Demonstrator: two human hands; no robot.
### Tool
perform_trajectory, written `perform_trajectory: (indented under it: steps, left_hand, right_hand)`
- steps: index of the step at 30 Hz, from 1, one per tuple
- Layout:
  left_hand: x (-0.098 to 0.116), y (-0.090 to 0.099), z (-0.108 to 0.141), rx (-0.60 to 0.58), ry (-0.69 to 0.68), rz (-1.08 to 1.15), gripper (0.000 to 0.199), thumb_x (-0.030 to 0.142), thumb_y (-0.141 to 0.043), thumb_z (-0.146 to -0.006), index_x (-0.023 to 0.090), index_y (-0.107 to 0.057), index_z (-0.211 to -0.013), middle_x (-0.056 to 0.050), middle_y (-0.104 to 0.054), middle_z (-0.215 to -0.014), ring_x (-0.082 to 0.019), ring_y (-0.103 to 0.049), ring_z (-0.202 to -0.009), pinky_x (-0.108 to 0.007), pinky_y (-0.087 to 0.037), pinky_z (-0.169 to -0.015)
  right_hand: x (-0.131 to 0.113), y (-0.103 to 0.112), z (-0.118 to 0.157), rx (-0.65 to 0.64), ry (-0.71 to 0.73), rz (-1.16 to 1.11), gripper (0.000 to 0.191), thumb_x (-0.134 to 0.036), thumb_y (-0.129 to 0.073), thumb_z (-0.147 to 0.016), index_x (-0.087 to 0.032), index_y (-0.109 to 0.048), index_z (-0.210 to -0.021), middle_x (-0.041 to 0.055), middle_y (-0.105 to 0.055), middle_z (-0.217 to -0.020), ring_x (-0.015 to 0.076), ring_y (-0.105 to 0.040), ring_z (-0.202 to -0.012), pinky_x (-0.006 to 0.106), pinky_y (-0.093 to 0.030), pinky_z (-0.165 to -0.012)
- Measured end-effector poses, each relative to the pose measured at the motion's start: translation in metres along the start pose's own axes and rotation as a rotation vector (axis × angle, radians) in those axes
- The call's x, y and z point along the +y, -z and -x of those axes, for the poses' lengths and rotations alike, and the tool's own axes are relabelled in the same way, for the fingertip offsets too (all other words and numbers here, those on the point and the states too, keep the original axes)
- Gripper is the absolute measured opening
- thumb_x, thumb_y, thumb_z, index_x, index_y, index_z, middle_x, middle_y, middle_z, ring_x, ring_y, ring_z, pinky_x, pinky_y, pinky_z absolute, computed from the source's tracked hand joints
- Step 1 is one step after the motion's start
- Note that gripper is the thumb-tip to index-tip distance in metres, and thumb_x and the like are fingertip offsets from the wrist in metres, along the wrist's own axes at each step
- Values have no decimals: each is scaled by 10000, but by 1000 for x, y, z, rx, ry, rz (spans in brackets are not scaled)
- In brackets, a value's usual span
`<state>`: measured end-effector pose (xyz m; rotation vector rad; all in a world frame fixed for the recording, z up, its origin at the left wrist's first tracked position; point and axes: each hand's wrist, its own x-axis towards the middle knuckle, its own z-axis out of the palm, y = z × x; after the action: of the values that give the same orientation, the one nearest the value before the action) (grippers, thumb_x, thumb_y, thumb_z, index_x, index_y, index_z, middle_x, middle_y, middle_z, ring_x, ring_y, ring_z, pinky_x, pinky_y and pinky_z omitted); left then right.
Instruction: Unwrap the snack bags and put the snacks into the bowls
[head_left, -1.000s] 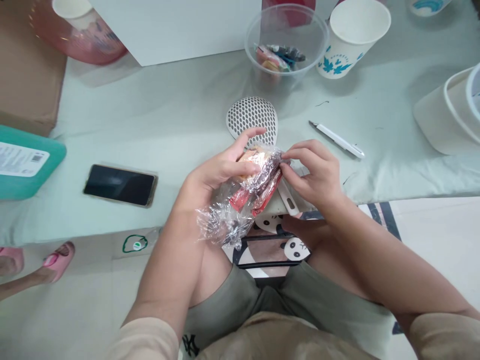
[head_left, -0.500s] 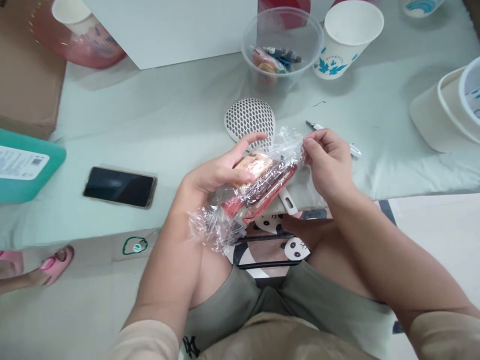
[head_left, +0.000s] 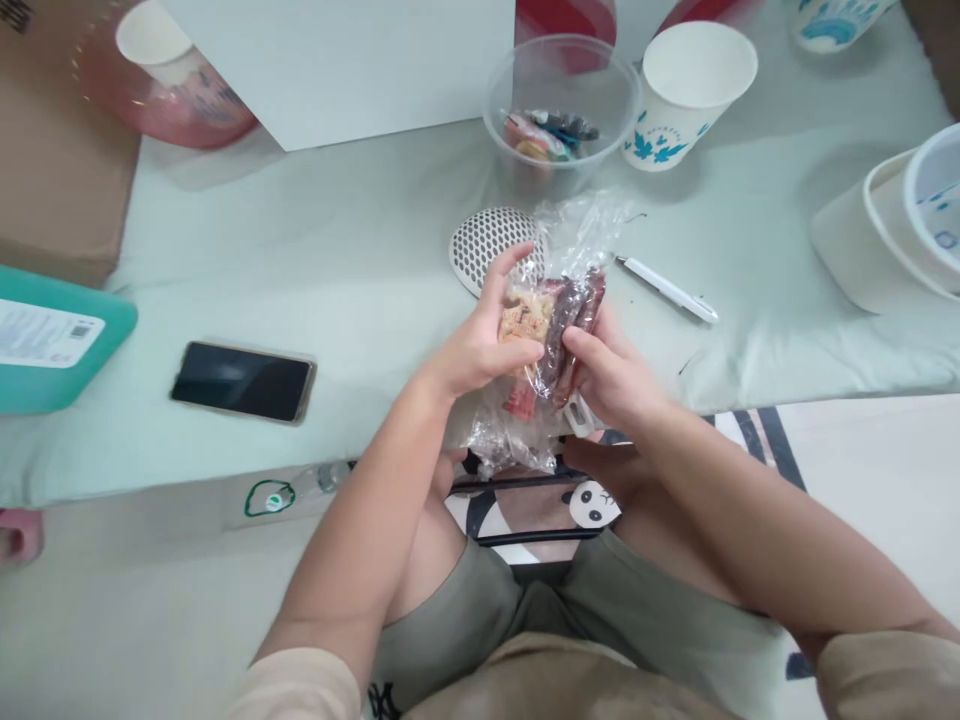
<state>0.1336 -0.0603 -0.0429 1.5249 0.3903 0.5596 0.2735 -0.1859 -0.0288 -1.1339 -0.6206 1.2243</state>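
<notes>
A clear plastic bag holding a yellowish packet and dark red wrapped sticks hangs between both hands at the table's front edge. My left hand grips its left side, thumb across the yellowish packet and one finger raised. On the right side, my right hand pinches the bag with its thumb over the dark sticks. Behind the bag lies a white perforated scoop, partly covered. A white pen rests on the cloth to the right of the bag.
A phone lies on the table's left part. Behind the scoop stand a clear bowl with small packets and a paper cup. White containers are at the right, a green package and a cardboard box at the left.
My right hand has moved from the bag's upper end down to its right side. The bag has turned more upright, and my left hand has shifted right. The foot at lower left has mostly left view.
</notes>
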Motion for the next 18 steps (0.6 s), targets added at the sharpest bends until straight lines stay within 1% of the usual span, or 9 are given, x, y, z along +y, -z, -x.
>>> perform_trajectory:
  steps: [3, 5, 7, 9, 10, 12, 13, 15, 18]
  left_hand:
    - [1, -10, 1, -5, -40, -57, 899, 521, -782, -794, 389, -312, -1548, -52, -671, -1163, -313, -687, -1082, -533, -549, -980]
    - [6, -15, 0, 42, -63, -154, 806, 445, -735, -829, 367, -347, -1531, -61, -655, -1224, -305, -653, -1129, -521, -510, -1035]
    - [14, -18, -1, 156, -89, -280, 675, 407, -696, -846, 342, -433, -1465, -78, -610, -1352, -302, -603, -1203, -485, -485, -1058]
    - [22, -19, -3, 299, -115, -397, 540, 411, -695, -841, 315, -524, -1345, -88, -579, -1406, -286, -577, -1185, -443, -489, -1012]
    - [26, -19, -4, 364, -130, -445, 460, 422, -706, -831, 298, -566, -1251, -93, -600, -1357, -273, -579, -1130, -425, -494, -968]
    - [34, -19, -7, 432, -146, -519, 298, 450, -741, -806, 263, -594, -986, -77, -656, -1094, -236, -574, -952, -393, -487, -857]
    - [37, -20, -8, 429, -137, -548, 295, 464, -756, -795, 254, -556, -849, -50, -638, -923, -213, -552, -846, -377, -470, -790]
    - [41, -23, -9, 387, -84, -599, 436, 480, -773, -786, 246, -423, -676, 7, -517, -676, -167, -461, -667, -353, -399, -664]
    - [44, -29, -9, 349, -9, -656, 479, 431, -723, -836, 239, -335, -632, 38, -429, -578, -136, -355, -563, -342, -298, -586]
  right_hand:
    - [3, -2, 1, 75, 34, -8, 651, -535, -823, -802, -356, -517, -1348, 19, -632, -1443, 285, -570, -1414, 508, -521, -1178]
    - [2, -1, -1, 86, 45, -31, 682, -524, -835, -789, -365, -498, -1360, 23, -648, -1420, 287, -597, -1389, 504, -524, -1173]
    - [2, 0, -2, 106, 45, -28, 669, -525, -846, -770, -349, -506, -1319, 33, -692, -1325, 291, -664, -1289, 501, -573, -1098]
    - [2, 2, -3, 135, 38, 10, 639, -534, -851, -761, -329, -513, -1263, 34, -714, -1229, 283, -713, -1164, 492, -610, -1013]
    - [3, 2, -3, 148, 35, 41, 629, -539, -854, -758, -320, -513, -1240, 33, -715, -1196, 275, -722, -1112, 485, -618, -982]
    - [3, 2, -2, 168, 36, 124, 615, -539, -857, -755, -302, -512, -1206, 28, -707, -1141, 255, -720, -1033, 465, -620, -939]
    - [3, 2, -1, 171, 40, 173, 603, -531, -855, -759, -293, -512, -1195, 26, -702, -1111, 244, -713, -999, 451, -620, -919]
    - [3, 0, 0, 168, 50, 265, 572, -502, -846, -772, -278, -510, -1178, 19, -690, -1045, 224, -692, -928, 420, -619, -860]
    - [2, -2, 1, 159, 44, 340, 531, -459, -829, -788, -270, -501, -1160, 17, -669, -1011, 217, -666, -898, 406, -610, -813]
